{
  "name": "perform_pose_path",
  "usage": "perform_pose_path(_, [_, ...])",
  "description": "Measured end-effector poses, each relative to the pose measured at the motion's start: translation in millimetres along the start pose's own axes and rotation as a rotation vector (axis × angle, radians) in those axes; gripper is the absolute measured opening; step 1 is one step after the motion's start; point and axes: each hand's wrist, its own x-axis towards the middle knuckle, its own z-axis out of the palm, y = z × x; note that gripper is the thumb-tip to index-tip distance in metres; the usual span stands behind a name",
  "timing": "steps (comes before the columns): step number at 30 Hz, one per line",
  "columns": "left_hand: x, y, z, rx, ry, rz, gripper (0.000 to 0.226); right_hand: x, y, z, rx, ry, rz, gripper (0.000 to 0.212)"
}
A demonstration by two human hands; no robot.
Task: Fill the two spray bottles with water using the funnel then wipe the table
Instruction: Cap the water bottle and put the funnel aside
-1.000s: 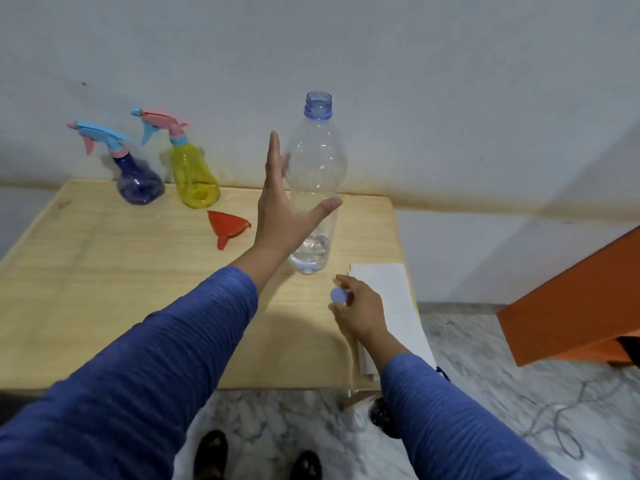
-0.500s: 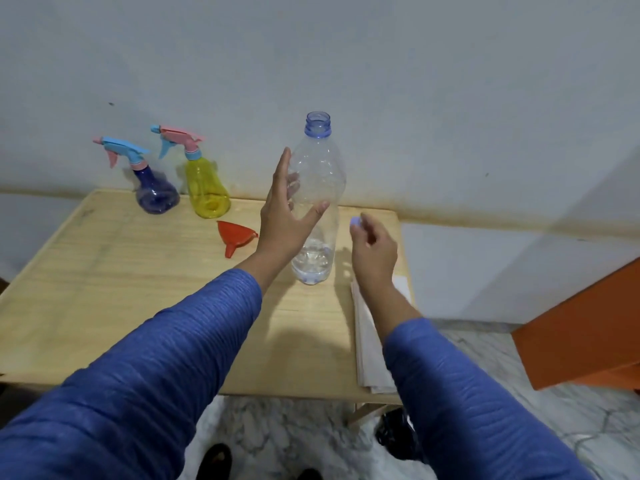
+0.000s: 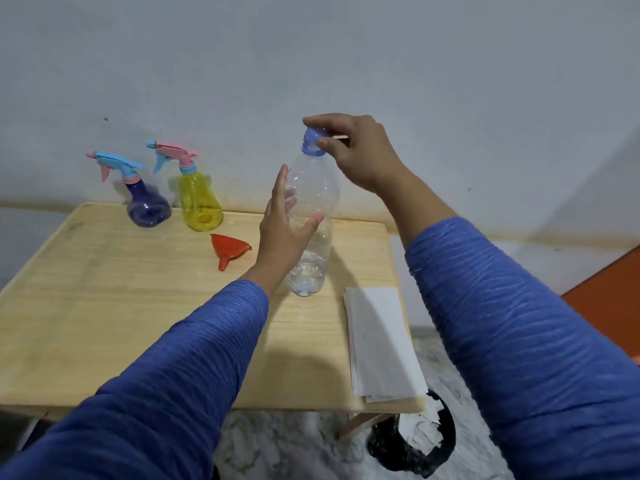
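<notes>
wooden table (image 3: pixel 104 306), spray bottles (image 3: pixel 149 202), funnel (image 3: pixel 230 247), perhaps paper (image 3: pixel 381 341)

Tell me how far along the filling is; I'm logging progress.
Apparently done: the water bottle is nearly empty, both spray bottles stand capped, and the funnel lies aside. In hand: the right hand pinches the cap at the neck, the left hand alongside. Left: wiping; the paper towels lie folded.

— What's down past the table's near corner?
— A black bin (image 3: pixel 412 445) on the marble floor (image 3: pixel 287 448), with white scraps inside.
— And off to the right?
— An orange panel (image 3: pixel 609 303), below the pale wall (image 3: pixel 450 81).
</notes>
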Motion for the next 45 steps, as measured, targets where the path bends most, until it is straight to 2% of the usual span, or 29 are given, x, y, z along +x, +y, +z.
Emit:
perform_pose_path(5, [2.0, -1.0, 0.9, 0.012, 0.007, 0.006, 0.091, 13.8, -11.2, -17.0, -0.203, -0.205, -0.023, 0.032])
perform_pose_path(8, [2.6, -1.2, 0.2, 0.015, 0.001, 0.006, 0.091, 18.6, -12.2, -15.2, -0.262, -0.184, -0.023, 0.029])
perform_pose_path(10, [1.4, -0.8, -0.4, 0.015, 0.005, 0.016, 0.091, 18.6, -9.7, -7.7, -0.278, -0.103, 0.003, 0.03])
perform_pose_path(13, [0.4, -1.8, -1.6, 0.012, 0.007, 0.024, 0.091, 9.7, -2.1, 4.4, -0.033, -0.007, 0.102, 0.031])
perform_pose_path(15, [1.2, -2.1, -1.6, 0.014, 0.001, 0.02, 0.091, 2.2, 4.0, 7.1, 0.278, -0.062, 0.18, 0.028])
perform_pose_path(17, [2.0, -1.7, -0.8, 0.016, -0.002, 0.019, 0.092, -2.0, 10.1, 8.5, 0.476, -0.085, 0.227, 0.034])
perform_pose_path(22, [1.7, -3.6, -3.1, 0.009, 0.006, 0.021, 0.092, -4.5, 7.3, 23.1, 0.534, 0.098, 0.229, 0.03])
perform_pose_path(25, [1.5, -2.6, -3.0, 0.008, -0.02, 0.021, 0.092, -5.7, 13.5, 23.2, 0.619, 0.049, 0.234, 0.03])
perform_pose_path(27, [2.2, -1.1, -2.1, 0.012, -0.019, 0.02, 0.092, -5.8, 13.4, 22.1, 0.611, -0.02, 0.247, 0.028])
perform_pose_path(29, [1.8, -0.8, -1.7, 0.007, -0.015, 0.017, 0.092, -5.2, 10.4, 23.5, 0.532, 0.008, 0.257, 0.028])
perform_pose_path(32, [0.0, -1.1, -1.6, 0.011, -0.013, 0.017, 0.092, -5.3, 3.3, 34.5, 0.46, 0.167, 0.273, 0.024])
perform_pose_path(36, [-0.6, 0.4, -2.4, 0.0, -0.016, 0.005, 0.093, -12.0, -3.0, 55.7, 0.419, 0.355, 0.271, 0.031])
perform_pose_path(41, [1.2, 0.8, -2.8, 0.018, 0.001, 0.013, 0.094, -15.9, 3.1, 53.0, 0.478, 0.21, 0.214, 0.036])
perform_pose_path(45, [-1.4, 0.8, -1.5, 0.004, -0.014, 0.016, 0.093, -13.6, 2.7, 52.8, 0.425, 0.315, 0.242, 0.022])
